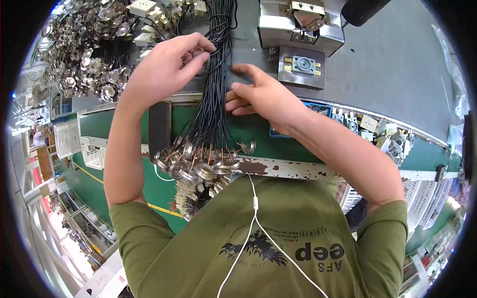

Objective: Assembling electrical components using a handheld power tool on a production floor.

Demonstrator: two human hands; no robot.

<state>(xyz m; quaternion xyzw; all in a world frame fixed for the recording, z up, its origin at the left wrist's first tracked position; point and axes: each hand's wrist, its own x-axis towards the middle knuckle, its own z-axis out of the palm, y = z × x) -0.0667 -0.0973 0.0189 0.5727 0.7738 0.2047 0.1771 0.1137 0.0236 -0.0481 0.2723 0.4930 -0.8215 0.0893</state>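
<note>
A thick bundle of black wires [211, 99] runs over the bench's near edge, with round silvery metal cups [198, 169] on its lower ends. My left hand [171, 64] is at the bundle's upper left, thumb and forefinger closed on some of its strands. To the right of the wires, my right hand [256, 94] has its fingers loosely bent and apart, and nothing shows in it. Its fingertips are close to the strands; whether they touch I cannot tell.
Heaps of metal cups on wires [94, 54] lie at the far left, beside white connectors [144, 10]. Right of the bundle stands a metal fixture [303, 30], with a block holding a small part [303, 64] before it. Loose switch-like parts [382, 131] lie along the near right edge.
</note>
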